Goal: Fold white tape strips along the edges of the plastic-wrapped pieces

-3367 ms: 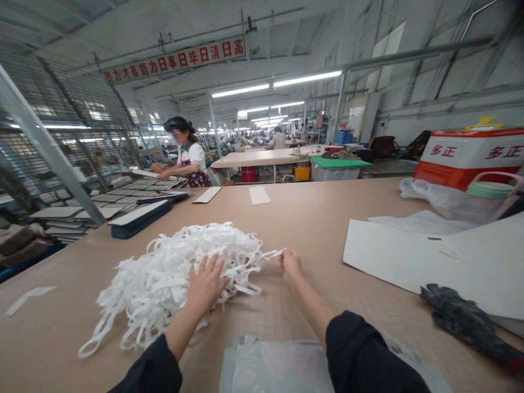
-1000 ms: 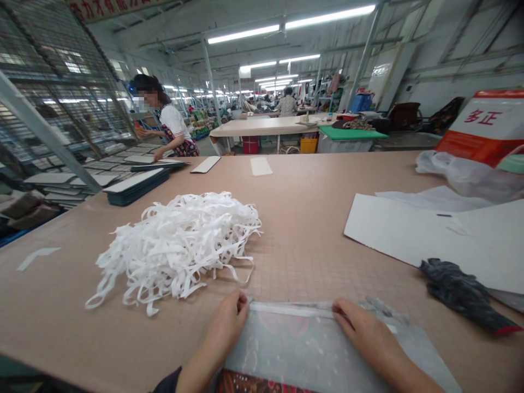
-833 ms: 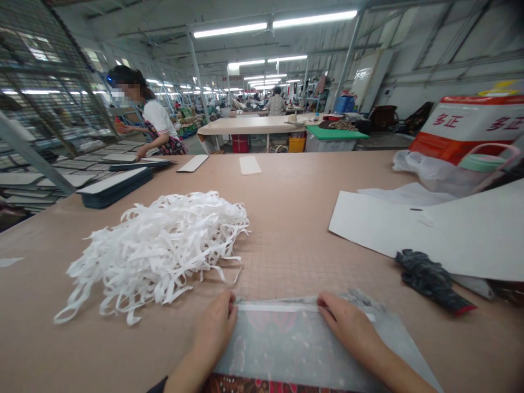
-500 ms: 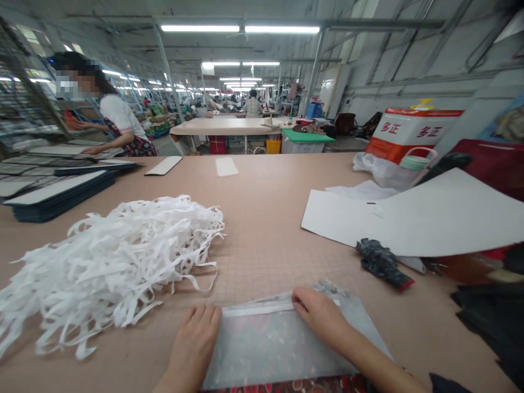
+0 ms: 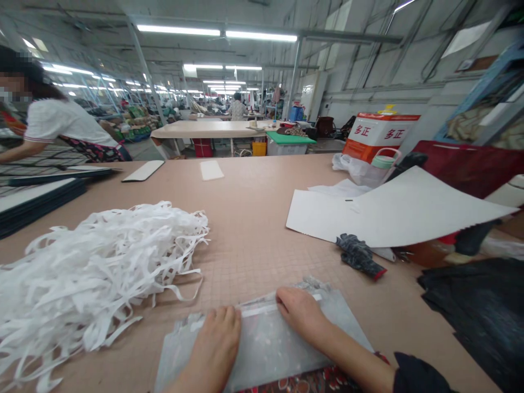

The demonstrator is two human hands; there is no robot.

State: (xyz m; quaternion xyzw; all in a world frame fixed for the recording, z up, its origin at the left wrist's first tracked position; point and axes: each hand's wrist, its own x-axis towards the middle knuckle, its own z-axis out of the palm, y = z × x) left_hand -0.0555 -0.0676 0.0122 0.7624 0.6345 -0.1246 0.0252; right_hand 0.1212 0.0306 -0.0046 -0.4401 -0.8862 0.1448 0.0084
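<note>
Well beyond the plastic [image 5: 270, 349], "多正" container [image 5: 379, 135]

Left hand [image 5: 219, 338] is lying palm down, back facing the camera, fingers sitting close together and pointing away – tips hidden. Right hand [image 5: 301, 314] is angling leftward, fingers bending down – grip unclear. Right forearm [image 5: 354, 349] is slanting up from lower right.

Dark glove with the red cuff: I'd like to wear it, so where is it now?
In the head view, the glove lies on the brown table, right of centre, by the near edge of the white board, beyond the right hand.
</note>
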